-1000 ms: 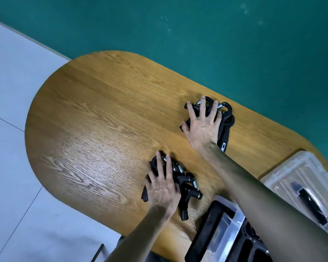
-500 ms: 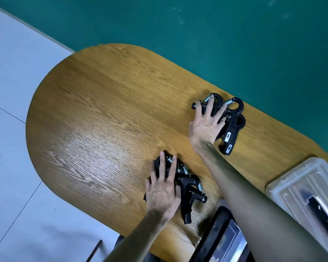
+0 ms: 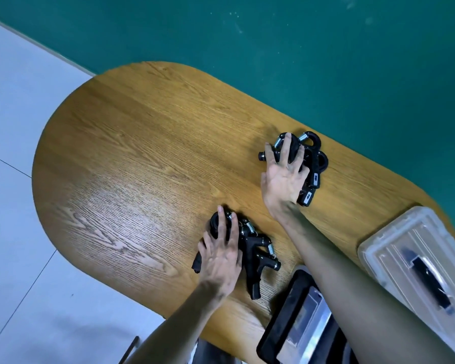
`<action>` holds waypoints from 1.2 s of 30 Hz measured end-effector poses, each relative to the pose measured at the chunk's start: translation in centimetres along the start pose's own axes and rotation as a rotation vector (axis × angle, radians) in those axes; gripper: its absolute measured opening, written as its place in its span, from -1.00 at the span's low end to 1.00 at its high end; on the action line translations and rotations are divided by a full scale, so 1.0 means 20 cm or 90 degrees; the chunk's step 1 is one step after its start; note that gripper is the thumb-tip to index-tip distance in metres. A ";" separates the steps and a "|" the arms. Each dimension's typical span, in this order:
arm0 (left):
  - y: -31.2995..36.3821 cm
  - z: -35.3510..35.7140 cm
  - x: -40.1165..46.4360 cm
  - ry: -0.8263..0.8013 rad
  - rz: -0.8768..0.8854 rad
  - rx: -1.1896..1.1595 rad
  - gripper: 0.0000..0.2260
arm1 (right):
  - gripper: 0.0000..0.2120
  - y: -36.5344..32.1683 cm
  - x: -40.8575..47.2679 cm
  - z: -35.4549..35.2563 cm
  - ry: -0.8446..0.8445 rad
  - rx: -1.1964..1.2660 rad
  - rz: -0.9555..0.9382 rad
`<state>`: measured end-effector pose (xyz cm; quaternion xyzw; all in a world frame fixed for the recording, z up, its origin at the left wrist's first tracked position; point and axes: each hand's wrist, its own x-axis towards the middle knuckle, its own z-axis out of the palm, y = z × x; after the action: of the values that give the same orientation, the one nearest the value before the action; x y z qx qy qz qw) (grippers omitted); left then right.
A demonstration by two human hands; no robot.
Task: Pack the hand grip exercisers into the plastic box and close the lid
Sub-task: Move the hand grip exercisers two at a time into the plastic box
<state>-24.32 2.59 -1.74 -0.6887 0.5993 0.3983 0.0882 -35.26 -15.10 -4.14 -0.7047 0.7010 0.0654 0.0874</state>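
Note:
Two heaps of black hand grip exercisers with steel springs lie on the wooden table (image 3: 132, 164). My left hand (image 3: 221, 256) presses down on the near heap (image 3: 258, 253), fingers bent over its top. My right hand (image 3: 284, 177) covers the far heap (image 3: 313, 164), its fingers curled around the handles. Both heaps rest on the tabletop. A clear plastic box part with a black rim (image 3: 281, 316) lies at the table's near edge, partly hidden by my right forearm. A clear lid-like part with a black handle (image 3: 405, 264) sits to the right.
The oval table stands against a green wall (image 3: 326, 48). Its left half shows bare wood. Light floor tiles (image 3: 13, 232) lie to the left and below the table's edge.
My right hand's fingers have curled tighter around the far heap, bunching it together. My left hand has stayed on the near heap. The view has shifted a little.

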 end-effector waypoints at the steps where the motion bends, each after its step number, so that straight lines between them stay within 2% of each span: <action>1: 0.00 0.00 0.00 0.003 0.003 0.000 -0.26 | -0.29 0.00 -0.01 0.00 0.011 -0.022 0.004; 4: -0.02 0.03 -0.04 0.048 0.007 0.022 -0.26 | -0.28 0.01 -0.10 -0.04 0.009 -0.039 -0.001; 12: -0.02 -0.15 -0.17 0.046 0.040 0.097 -0.30 | -0.32 -0.03 -0.37 -0.28 0.031 -0.024 -0.023; 19: -0.02 -0.37 -0.35 0.149 0.073 0.135 -0.18 | -0.38 -0.02 -0.70 -0.57 0.108 -0.015 -0.023; 25: 0.11 -0.50 -0.55 0.216 0.130 0.192 -0.31 | -0.37 0.03 -0.97 -0.71 0.151 0.001 0.007; 36: 0.40 -0.31 -0.78 0.245 0.222 0.188 -0.31 | -0.35 0.33 -1.43 -0.74 0.182 0.025 0.089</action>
<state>-28.07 8.57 15.54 -0.6179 0.7658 0.1781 0.0021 -42.46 9.75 16.19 -0.6545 0.7548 -0.0436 -0.0040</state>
